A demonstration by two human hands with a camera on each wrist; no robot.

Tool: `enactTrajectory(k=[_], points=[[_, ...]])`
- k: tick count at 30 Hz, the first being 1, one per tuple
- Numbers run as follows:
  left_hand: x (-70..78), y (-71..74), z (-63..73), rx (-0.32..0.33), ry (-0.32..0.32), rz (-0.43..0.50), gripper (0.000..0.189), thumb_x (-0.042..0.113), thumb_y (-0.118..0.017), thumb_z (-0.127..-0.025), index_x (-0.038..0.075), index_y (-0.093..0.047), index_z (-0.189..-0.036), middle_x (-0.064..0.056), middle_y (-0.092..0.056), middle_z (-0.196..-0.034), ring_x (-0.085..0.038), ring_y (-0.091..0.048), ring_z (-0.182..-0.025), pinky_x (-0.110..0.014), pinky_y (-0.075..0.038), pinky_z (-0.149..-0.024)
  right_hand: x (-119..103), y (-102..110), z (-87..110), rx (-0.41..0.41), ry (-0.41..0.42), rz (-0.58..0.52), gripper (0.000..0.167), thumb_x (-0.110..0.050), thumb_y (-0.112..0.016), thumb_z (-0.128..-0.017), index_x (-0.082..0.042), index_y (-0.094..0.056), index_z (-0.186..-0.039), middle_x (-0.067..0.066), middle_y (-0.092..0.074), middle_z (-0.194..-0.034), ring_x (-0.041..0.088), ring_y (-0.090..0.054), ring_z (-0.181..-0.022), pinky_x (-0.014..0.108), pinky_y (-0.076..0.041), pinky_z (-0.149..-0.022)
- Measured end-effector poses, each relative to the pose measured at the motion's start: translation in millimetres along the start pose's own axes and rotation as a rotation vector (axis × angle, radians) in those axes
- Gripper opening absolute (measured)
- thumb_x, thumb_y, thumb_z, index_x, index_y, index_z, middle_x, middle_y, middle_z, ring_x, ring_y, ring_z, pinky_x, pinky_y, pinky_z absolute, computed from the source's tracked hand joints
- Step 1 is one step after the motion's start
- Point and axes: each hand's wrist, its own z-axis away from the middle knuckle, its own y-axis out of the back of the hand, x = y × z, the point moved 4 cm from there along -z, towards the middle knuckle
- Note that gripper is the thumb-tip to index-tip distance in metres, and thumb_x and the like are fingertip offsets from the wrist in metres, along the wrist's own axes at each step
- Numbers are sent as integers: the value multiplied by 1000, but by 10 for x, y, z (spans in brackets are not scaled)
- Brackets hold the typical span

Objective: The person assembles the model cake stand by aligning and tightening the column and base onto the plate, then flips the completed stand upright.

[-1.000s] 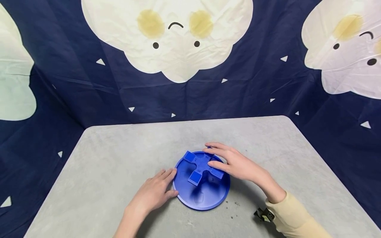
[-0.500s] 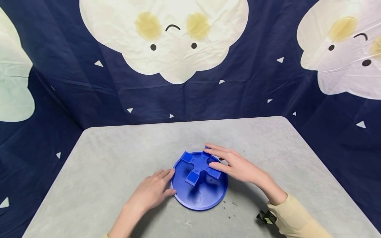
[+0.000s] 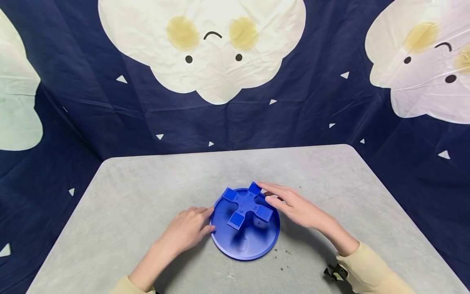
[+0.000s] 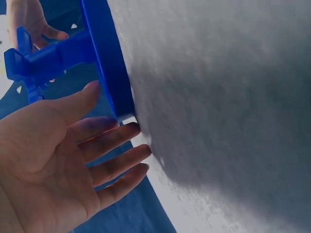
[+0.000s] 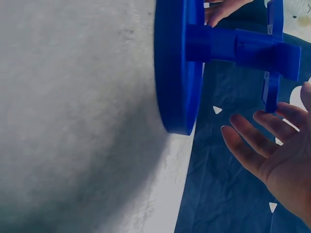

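A blue round base [image 3: 244, 245] with a raised rim lies on the table. From its middle rises a post [image 5: 221, 43], topped by a blue cross-shaped piece [image 3: 245, 204] whose several arms end in upturned tabs. My left hand [image 3: 187, 229] is at the base's left edge, index fingertip and thumb tip right at the rim, the other fingers loosely extended. On the other side, my right hand [image 3: 297, 204] is beside the cross with relaxed fingers. One fingertip is right at its far tab, and the thumb stands off the right arm. The right wrist view shows nothing in that palm.
The grey table [image 3: 147, 183] has rounded far corners. Dark specks [image 3: 286, 254] lie on it just right of the base. A navy cloth [image 3: 238, 126] with clouds and small triangles hangs behind and at both sides. A small black device [image 3: 335, 272] is at the right cuff.
My right hand has drawn back to the right, its thumb and fingers off most of the cross. The left hand has eased slightly outward along the rim. The base stays put on the table.
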Motion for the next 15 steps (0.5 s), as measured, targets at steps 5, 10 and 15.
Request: enactTrajectory(k=[5, 10, 15], points=[[-22, 0, -18, 25, 2, -10, 49, 30, -75, -93, 1, -68, -132, -16, -72, -127, -38, -67, -119, -58, -56, -98, 62, 2, 29, 6, -16, -1, 47, -37, -40, -112, -28, -41, -158, -9, -44, -163, 17, -45, -149, 48, -37, -124], [-51, -9, -40, 57, -11, -20, 46, 29, -76, -93, 1, -70, -129, -15, -73, -122, -35, -69, -116, -55, -59, -94, 110, 10, 55, 18, 6, 41, 46, -32, -39, -113, -21, -44, -157, -3, -48, -161, 21, -50, -146, 49, -39, -122], [-82, -16, -57, 66, -12, -14, 43, 28, -77, -92, 4, -72, -127, -13, -73, -119, -33, -69, -114, -54, -60, -89, 172, 0, 89, 15, -17, 68, 46, -30, -42, -112, -17, -47, -156, 8, -60, -149, 24, -58, -137, 51, -47, -114]])
